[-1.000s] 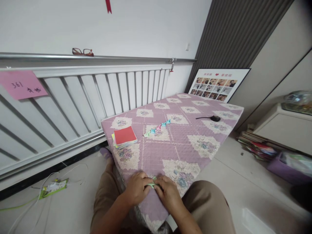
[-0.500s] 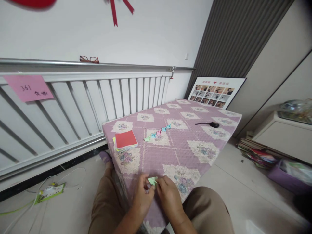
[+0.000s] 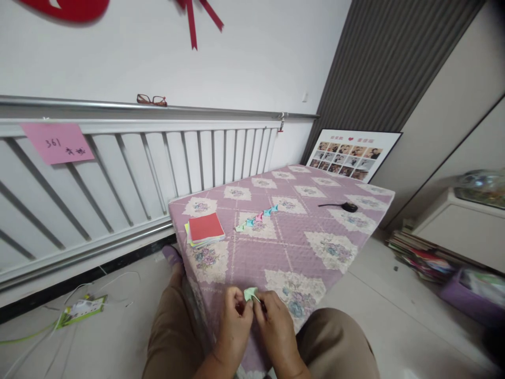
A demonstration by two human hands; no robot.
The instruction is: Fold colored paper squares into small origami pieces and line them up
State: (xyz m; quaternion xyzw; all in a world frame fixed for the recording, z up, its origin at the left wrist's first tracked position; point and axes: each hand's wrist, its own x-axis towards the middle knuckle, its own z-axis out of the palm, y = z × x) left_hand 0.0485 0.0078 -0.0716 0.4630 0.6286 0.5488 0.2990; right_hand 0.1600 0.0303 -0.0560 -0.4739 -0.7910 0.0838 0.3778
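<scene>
A small piece of folded pale green paper (image 3: 250,293) is held between my two hands, over the near end of the table. My left hand (image 3: 236,313) is closed, pinching its left side between thumb and fingers. On the right side, my right hand (image 3: 274,316) also pinches the paper, fingers curled. The finer folds are too small to make out. Farther up the cloth lies a diagonal row of several small folded paper pieces (image 3: 259,216), in green, blue and pink. Left of that row is a stack of coloured paper squares (image 3: 206,227), red on top.
A black object with a strap (image 3: 349,207) lies on the flowered tablecloth (image 3: 272,247) at the right. Beyond the left edge stands a white radiator (image 3: 189,158), with glasses (image 3: 152,100) on the pipe above. A power strip (image 3: 82,310) with cables lies on the floor.
The view has shifted slightly, so most things appear a little lower and farther right. Both hands still grip the green paper, whose visible shape has turned a little between the fingers.
</scene>
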